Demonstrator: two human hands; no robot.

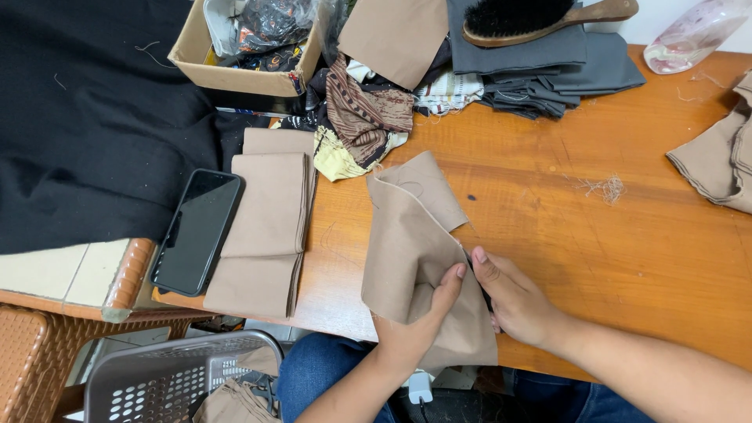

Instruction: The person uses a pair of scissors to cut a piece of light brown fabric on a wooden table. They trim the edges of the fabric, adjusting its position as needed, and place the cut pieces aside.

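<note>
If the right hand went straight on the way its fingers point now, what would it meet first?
The right hand points up-left into the tan cloth piece that both hands hold; it already touches it. Beyond lies the patterned fabric pile, probably.

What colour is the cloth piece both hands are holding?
The flat tan-beige cloth piece is plain, unpatterned; seen best in the head view.

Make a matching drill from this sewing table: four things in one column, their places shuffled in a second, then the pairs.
Things:
1. wooden brush
2. phone
3. tan fabric piece
4. grey basket

Places:
A. below the table edge, lower left
B. pinched by left hand and right hand
C. on the grey folded cloth
D. beside the folded tan stack

Pairs: 1-C, 2-D, 3-B, 4-A
</note>
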